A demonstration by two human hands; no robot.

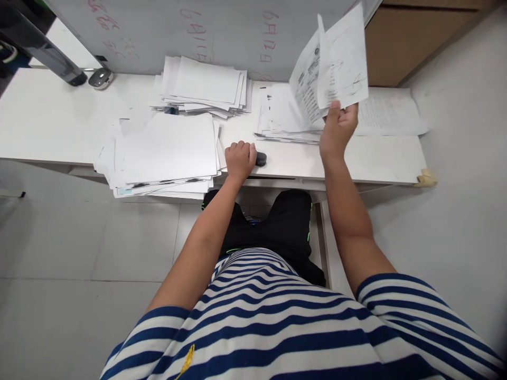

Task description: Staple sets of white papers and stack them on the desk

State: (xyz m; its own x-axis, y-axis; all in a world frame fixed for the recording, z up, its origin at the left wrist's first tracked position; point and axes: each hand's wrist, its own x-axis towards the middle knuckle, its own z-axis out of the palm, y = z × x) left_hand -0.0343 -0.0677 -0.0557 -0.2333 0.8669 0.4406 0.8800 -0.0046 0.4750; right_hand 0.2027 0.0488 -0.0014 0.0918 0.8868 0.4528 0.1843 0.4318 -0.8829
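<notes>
My right hand (337,126) holds a few printed sheets (330,68) lifted upright above a flat paper stack (283,113) on the white desk (380,158). My left hand (240,159) is closed over a small black object (260,158) near the desk's front edge, most of which is hidden by the fingers. Just left of that hand lies a big untidy paper stack (166,153) that overhangs the desk edge.
A third paper stack (204,87) sits at the back against a whiteboard (222,31) with red writing. A computer mouse (101,77) lies at the back left beside a dark monitor arm (43,50). More sheets (390,113) lie far right. Pale floor tiles surround the desk.
</notes>
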